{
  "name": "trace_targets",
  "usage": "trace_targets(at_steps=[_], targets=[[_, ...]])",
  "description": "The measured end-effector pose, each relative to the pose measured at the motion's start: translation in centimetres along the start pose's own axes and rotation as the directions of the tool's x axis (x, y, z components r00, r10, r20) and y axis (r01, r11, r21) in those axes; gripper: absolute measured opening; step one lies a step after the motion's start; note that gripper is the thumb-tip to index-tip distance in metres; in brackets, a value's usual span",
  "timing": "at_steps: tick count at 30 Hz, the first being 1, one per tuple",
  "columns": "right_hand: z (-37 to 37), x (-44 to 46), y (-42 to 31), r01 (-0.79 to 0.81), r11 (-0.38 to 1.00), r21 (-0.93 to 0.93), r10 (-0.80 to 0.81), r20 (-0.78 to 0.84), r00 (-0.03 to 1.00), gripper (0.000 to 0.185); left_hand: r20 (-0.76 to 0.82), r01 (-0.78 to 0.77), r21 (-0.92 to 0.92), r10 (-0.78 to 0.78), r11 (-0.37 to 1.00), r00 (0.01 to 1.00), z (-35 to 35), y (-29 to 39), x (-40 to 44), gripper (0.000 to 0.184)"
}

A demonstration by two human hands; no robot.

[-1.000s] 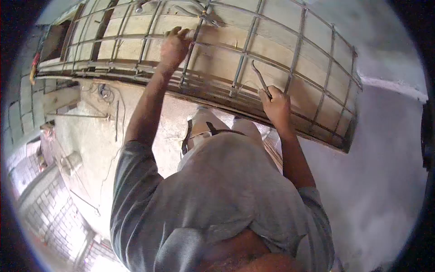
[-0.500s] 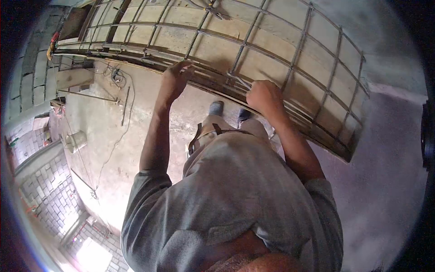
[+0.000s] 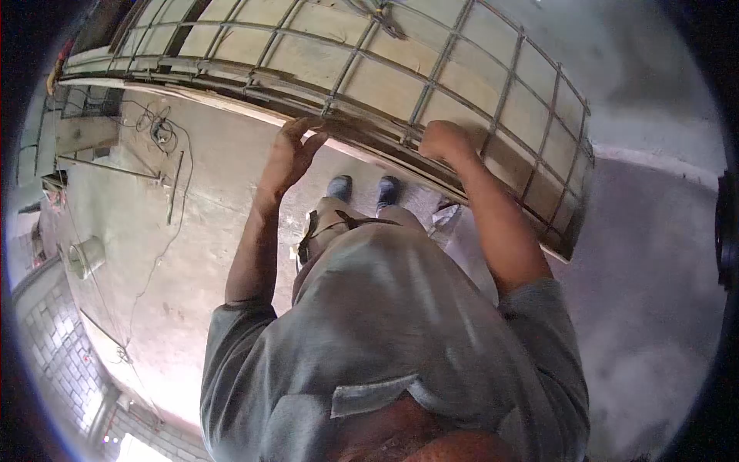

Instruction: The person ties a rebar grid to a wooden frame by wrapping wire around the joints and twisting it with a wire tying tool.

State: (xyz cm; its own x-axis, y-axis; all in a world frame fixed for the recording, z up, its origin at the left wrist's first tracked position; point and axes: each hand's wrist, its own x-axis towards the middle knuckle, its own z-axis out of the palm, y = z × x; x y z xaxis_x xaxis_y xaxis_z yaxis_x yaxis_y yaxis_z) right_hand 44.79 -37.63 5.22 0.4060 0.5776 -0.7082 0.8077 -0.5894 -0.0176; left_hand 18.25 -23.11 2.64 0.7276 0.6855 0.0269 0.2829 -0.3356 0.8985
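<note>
A grid of steel rebar (image 3: 395, 65) lies over a wooden board form (image 3: 473, 71) that spans the top of the view. My left hand (image 3: 294, 154) is at the form's near edge, its fingers bent over the edge and the thumb apart; nothing shows in it. My right hand (image 3: 446, 142) is closed in a fist at the near bars, right of a bar end. The hooked metal tool seen earlier in that hand is hidden now, so what the fist holds cannot be made out.
Below the form are my two shoes (image 3: 339, 187) on the floor. On the left lie a tangled cable (image 3: 162, 132), a thin rod (image 3: 175, 187) and a pale bucket (image 3: 86, 257). A bundle of wire or tools (image 3: 389, 23) rests on the grid. A plastered wall (image 3: 654, 292) stands at the right.
My left hand has come down from the grid to the form's near edge. My right hand has moved left and up and turned, and the hooked tool has gone out of sight.
</note>
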Motion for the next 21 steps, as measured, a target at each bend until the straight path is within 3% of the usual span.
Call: trace_targets(at_steps=[4, 7, 10, 11, 13, 14, 16, 20, 21], targets=[[1.8, 2.0, -1.7, 0.019, 1.0, -0.007, -0.019, -0.018, 1.0, 0.033, -0.055, 0.027, 0.031, -0.026, 0.999, 0.998, -2.4, -1.7, -0.9, 0.026], [2.5, 2.8, 0.1, 0.055, 0.997, 0.058, -0.05, -0.084, 0.995, 0.044, -0.097, 0.079, 0.083, -0.071, 0.993, 0.993, -3.7, -2.9, -1.3, 0.027], [1.7, 2.5, 2.5, 0.039, 0.988, 0.148, -0.048, 0.061, 0.997, 0.063, -0.05, 0.013, 0.126, -0.007, 0.992, 0.999, -3.7, -2.3, -0.5, 0.029], [2.1, 2.7, 2.7, 0.041, 0.988, 0.149, -0.05, 0.061, 0.997, 0.063, -0.05, 0.014, 0.128, -0.007, 0.992, 0.999, -3.0, -1.7, 0.2, 0.029], [2.6, 3.0, 2.9, -0.006, 0.964, 0.265, -0.007, 0.05, 0.999, 0.062, 0.152, -0.002, 0.045, -0.005, 0.999, 0.988, -0.2, 0.8, 1.8, 0.023], [3.2, 3.5, 2.6, 0.002, 0.962, 0.271, -0.016, 0.052, 0.999, 0.062, 0.153, 0.003, 0.055, -0.011, 0.998, 0.988, 1.0, 1.6, 2.3, 0.023], [4.1, 4.2, 1.7, 0.078, 0.978, 0.192, -0.066, -0.069, 0.995, 0.055, 0.195, -0.165, 0.165, 0.132, 0.972, 0.972, 3.2, 2.9, 3.1, 0.021], [4.0, 4.0, 3.3, 0.262, 0.916, 0.303, -0.244, -0.096, 0.965, 0.047, 0.289, -0.167, 0.186, 0.109, 0.968, 0.951, 5.4, 2.3, 4.4, 0.023], [4.3, 4.3, 4.1, 0.327, 0.913, 0.243, -0.301, -0.139, 0.943, 0.043, 0.25, -0.138, 0.167, 0.093, 0.976, 0.964, 5.2, 2.1, 4.8, 0.026]])
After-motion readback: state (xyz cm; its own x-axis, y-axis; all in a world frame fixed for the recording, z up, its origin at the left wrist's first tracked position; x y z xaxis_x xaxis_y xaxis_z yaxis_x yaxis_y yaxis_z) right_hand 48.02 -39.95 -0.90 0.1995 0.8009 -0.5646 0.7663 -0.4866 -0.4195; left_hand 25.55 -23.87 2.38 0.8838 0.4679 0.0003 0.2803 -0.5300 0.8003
